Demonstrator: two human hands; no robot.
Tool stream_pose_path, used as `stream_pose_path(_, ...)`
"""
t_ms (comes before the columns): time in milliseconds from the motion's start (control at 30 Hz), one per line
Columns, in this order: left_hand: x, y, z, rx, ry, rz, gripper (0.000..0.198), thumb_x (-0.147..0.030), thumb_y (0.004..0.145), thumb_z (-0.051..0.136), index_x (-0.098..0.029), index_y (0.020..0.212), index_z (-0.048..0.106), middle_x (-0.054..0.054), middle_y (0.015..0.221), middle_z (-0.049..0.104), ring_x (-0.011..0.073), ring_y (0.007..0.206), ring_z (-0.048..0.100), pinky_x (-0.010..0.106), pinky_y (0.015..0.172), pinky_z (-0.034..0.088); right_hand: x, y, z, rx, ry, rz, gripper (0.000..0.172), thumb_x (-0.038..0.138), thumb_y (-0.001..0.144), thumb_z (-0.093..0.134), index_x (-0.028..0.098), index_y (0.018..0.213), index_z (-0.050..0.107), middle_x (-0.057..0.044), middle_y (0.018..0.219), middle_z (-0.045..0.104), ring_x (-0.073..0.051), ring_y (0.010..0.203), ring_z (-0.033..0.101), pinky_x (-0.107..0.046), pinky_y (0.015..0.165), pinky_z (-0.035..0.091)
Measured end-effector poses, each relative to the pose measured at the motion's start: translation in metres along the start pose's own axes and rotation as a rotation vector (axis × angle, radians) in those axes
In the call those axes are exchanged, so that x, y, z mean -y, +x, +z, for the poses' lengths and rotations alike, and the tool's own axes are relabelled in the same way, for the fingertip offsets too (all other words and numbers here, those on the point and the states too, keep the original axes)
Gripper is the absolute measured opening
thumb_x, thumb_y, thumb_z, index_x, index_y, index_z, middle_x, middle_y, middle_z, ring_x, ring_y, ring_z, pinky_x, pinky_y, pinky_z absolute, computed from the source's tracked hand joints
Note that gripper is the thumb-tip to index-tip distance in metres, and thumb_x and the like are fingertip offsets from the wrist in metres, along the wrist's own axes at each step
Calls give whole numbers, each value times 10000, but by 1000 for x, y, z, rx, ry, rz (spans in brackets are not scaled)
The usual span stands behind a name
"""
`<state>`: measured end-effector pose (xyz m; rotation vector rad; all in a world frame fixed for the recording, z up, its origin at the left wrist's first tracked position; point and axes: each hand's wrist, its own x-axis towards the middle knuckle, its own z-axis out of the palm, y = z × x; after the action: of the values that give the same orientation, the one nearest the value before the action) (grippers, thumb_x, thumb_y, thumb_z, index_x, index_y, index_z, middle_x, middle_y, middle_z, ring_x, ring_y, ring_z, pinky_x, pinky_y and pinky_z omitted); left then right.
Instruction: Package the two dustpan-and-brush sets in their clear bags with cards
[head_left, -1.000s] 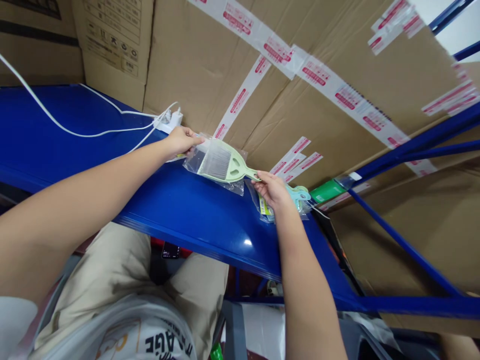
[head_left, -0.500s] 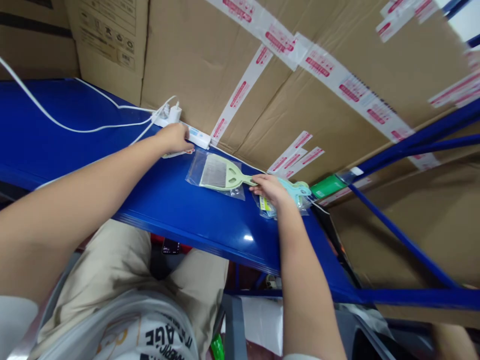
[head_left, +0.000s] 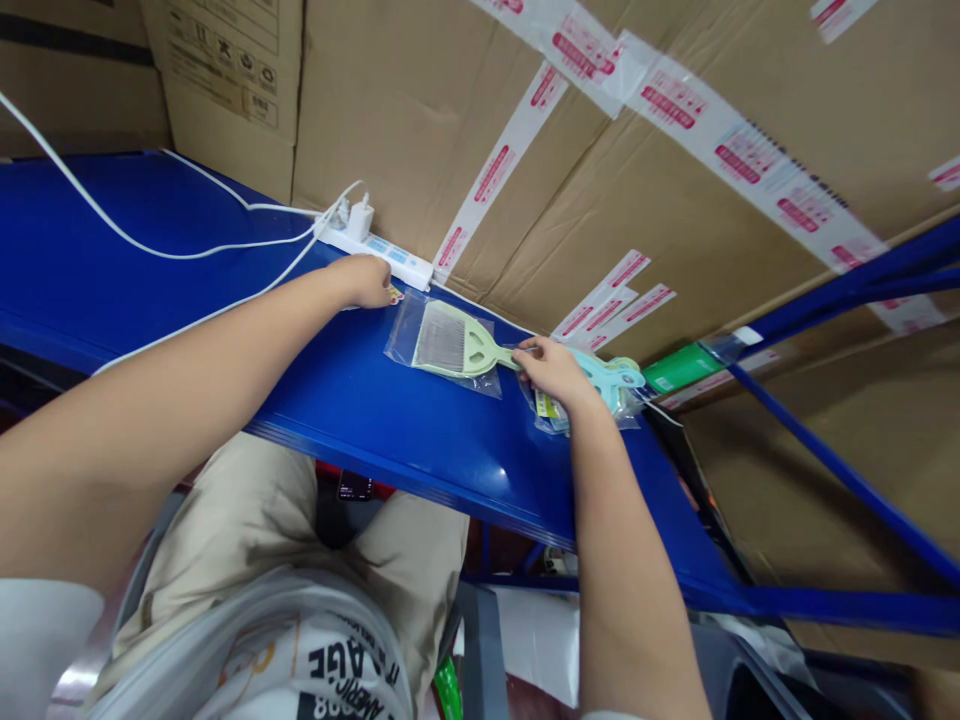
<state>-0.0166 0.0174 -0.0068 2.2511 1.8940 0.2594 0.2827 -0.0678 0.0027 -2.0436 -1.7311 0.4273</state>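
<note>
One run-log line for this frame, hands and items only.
left hand: resting on shelf beside bagged brush | right hand: pinching brush handle | power strip: behind

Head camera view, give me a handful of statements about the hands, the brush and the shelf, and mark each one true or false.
1. The pale green brush lies flat on the blue shelf, on a clear plastic bag. True.
2. The right hand is at the handle end of the brush. True.
3. The left hand is gripping the brush bristles. False: it rests on the shelf by the bag's far corner, beside the white power strip, apart from the bristles.
4. The power strip has nothing plugged in. False: a white plug sits in it, with white cables trailing across the shelf.
5. Taped cardboard boxes stand behind the shelf. True.
</note>
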Motion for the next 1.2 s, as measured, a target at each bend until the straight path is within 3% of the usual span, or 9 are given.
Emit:
stream_pose_path(267, 2, 5, 3, -36, -59, -48, 590, -392, 704, 778, -189, 1258, 770, 165, 1215, 779, 390, 1295, 639, 369, 1031, 479, -2, 3, 6, 57, -42, -4, 78, 248, 950, 623, 209, 985, 681, 51, 531, 608, -153, 513, 598, -252, 571, 445)
stream_pose_path(500, 2, 5, 4, -20, -66, -16, 551, -388, 718, 771, -202, 1236, 766, 133, 1120, 791, 363, 1286, 644, 345, 1041, 464, -1, 1, 5, 80, -40, -5, 104, 246, 960, 613, 213, 995, 705, 58, 522, 608, -155, 527, 610, -255, 631, 471)
stream_pose_path(800, -4, -1, 0, 4, -11, -23, 575, -365, 763, 722, -153, 1298, 741, 179, 1250, 756, 392, 1298, 635, 373, 1054, 464, 4, -3, 5, 73, -45, -13, 88, 228, 963, 613, 212, 977, 698, 79, 494, 560, -138, 491, 575, -247, 590, 437)
stream_pose_path(1033, -3, 0, 0, -7, -58, -22, 554, -392, 717, 769, -191, 1234, 779, 146, 1141, 789, 395, 1289, 642, 378, 1068, 456, 1, -2, 5, 60, -68, -16, 97, 220, 971, 615, 198, 999, 706, 62, 514, 591, -149, 545, 615, -246, 625, 450)
stream_pose_path(1200, -5, -2, -3, 22, 15, -24, 602, -440, 772, 710, -186, 1317, 742, 156, 1200, 784, 382, 1250, 672, 378, 1039, 477, 1, -2, 4, 74, -66, -31, 140, 230, 977, 606, 184, 1043, 720, 51, 547, 617, -149, 544, 615, -247, 641, 464)
